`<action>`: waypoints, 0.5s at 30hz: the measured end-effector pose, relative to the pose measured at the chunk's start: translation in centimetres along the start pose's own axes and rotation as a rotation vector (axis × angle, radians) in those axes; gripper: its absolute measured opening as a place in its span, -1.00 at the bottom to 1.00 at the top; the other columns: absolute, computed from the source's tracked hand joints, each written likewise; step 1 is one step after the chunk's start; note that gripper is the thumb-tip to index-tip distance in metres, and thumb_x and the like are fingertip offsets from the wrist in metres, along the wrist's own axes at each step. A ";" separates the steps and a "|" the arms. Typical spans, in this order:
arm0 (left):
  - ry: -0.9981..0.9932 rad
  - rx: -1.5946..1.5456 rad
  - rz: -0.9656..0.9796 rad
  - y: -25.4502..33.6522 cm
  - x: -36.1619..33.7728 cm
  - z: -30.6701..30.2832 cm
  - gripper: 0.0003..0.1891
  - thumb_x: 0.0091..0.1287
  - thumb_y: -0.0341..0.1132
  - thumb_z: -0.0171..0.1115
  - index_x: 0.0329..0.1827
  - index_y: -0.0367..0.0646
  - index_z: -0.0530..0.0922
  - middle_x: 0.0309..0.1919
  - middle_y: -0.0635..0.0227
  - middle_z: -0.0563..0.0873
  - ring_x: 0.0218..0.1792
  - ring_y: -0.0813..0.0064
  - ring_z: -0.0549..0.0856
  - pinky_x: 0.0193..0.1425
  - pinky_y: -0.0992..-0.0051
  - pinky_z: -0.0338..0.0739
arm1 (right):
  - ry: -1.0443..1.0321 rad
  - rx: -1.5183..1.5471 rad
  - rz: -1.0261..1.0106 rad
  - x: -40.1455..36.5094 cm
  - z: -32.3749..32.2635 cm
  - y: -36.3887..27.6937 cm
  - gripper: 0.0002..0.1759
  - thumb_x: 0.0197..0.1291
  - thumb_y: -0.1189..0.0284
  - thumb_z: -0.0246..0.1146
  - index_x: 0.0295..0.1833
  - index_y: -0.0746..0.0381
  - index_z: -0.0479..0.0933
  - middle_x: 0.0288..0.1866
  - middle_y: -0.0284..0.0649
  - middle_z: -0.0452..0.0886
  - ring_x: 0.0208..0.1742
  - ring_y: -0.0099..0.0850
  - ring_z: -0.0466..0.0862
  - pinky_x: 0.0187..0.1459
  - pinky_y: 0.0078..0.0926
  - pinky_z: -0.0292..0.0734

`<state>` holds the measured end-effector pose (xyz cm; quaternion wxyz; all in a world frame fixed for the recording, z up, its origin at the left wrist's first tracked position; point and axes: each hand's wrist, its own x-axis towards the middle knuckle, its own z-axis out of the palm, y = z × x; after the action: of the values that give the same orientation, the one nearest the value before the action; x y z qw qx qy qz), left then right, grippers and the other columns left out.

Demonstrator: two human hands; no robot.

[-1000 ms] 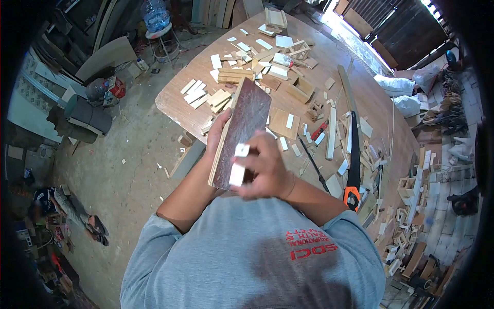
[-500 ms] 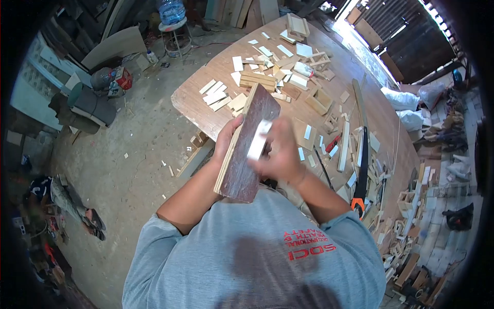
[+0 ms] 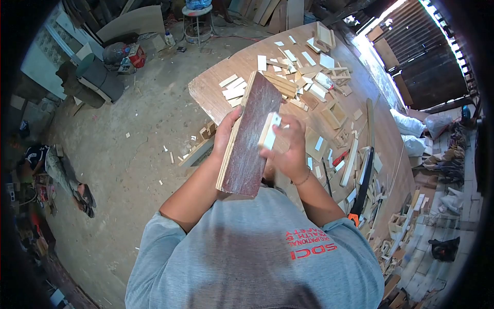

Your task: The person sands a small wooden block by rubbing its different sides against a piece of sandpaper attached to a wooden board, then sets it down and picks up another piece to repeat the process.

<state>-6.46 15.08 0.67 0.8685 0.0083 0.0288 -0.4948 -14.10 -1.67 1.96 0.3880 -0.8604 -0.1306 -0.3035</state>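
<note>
A thick rectangular board (image 3: 248,149) with a scuffed dark brown face and pale layered edge is tilted in front of my chest. My left hand (image 3: 224,135) grips its left edge, the fingers partly hidden behind it. In my right hand (image 3: 292,149) is a small wooden block (image 3: 269,131) with a white side, pinched between thumb and fingers. The block is over the board's right part, its pale edge towards the brown face; whether they touch is hard to tell.
Beyond the board a wooden table (image 3: 211,87) bears many wood offcuts, small wooden frames (image 3: 334,114) and a black saw (image 3: 366,180) with an orange handle. A stool (image 3: 197,11) stands behind. At the far left a person (image 3: 56,167) is on the floor side.
The block in my right hand has turned, showing its white side and pale edge, and sits a little further right on the board. The view has shifted, so the table appears further right.
</note>
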 end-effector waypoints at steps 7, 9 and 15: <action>0.123 0.036 -0.004 0.5 0.2 1.6 -0.30 0.49 0.17 -0.12 0.41 -0.27 0.39 0.18 -0.06 0.63 0.07 0.08 0.72 0.21 0.09 0.65 | -0.130 -0.024 -0.276 1.7 0.3 -1.8 -0.35 -0.11 0.00 0.60 0.05 0.06 0.55 0.18 -0.07 0.57 0.18 -0.06 0.49 0.21 -0.03 0.33; -0.028 -0.030 -0.052 0.6 0.5 0.6 -0.29 0.49 0.19 -0.13 0.40 -0.26 0.40 0.16 -0.04 0.65 0.06 0.08 0.73 0.20 0.10 0.66 | 0.040 -0.125 -0.087 2.2 0.0 1.7 -0.36 -0.07 0.02 0.59 0.08 0.04 0.55 0.21 -0.05 0.57 0.18 -0.07 0.48 0.20 -0.05 0.32; 0.068 0.085 -0.016 0.0 1.5 0.9 -0.29 0.49 0.20 -0.16 0.43 -0.24 0.36 0.18 -0.04 0.62 0.11 0.08 0.71 0.20 0.10 0.67 | -0.032 0.007 -0.143 0.7 -0.1 -1.5 -0.39 -0.07 0.07 0.59 0.08 0.05 0.57 0.24 0.00 0.56 0.23 -0.05 0.46 0.30 -0.05 0.23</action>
<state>-5.61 13.74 1.47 0.8618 0.0620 0.0374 -0.5020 -14.24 -0.75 3.33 0.3660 -0.8523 -0.1992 -0.3161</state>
